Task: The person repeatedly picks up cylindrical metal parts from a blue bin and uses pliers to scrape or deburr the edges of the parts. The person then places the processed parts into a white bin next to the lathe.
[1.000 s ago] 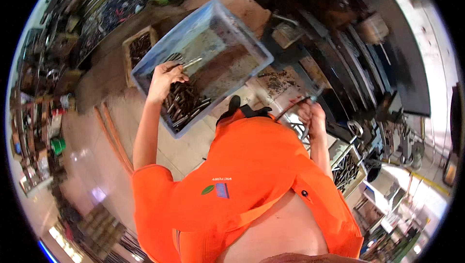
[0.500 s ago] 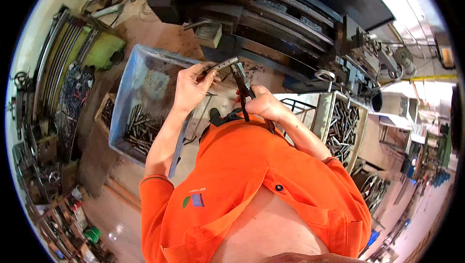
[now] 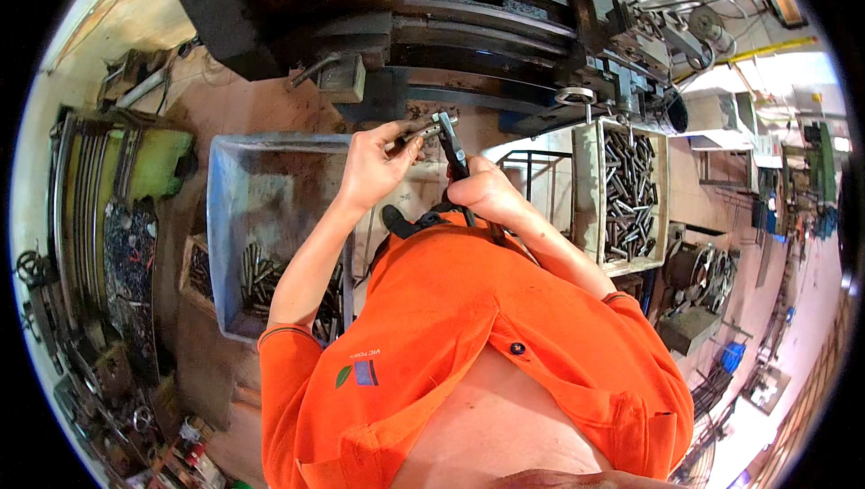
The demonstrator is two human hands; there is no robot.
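Between the thumb and fingers of my left hand [image 3: 377,163] is a short metal pin [image 3: 427,132], its free end pointing right. My right hand [image 3: 484,190] is closed around dark-handled pliers [image 3: 454,148], held upright with the jaws at the pin's right end. Whether the jaws grip the pin or only lie against it, I cannot tell. Both hands are in front of my orange shirt, over the floor between two bins.
A blue bin [image 3: 225,219] with a pile of metal pins is on the left. On the right stands a pale crate [image 3: 588,201] full of similar pins. A large dark lathe [image 3: 487,34] with a handwheel [image 3: 574,95] spans the far side.
My view has turned, so the lathe and both bins sit differently. The pliers' jaws have come up across the pin's end; before, they were just below its tip. Both hands keep their holds.
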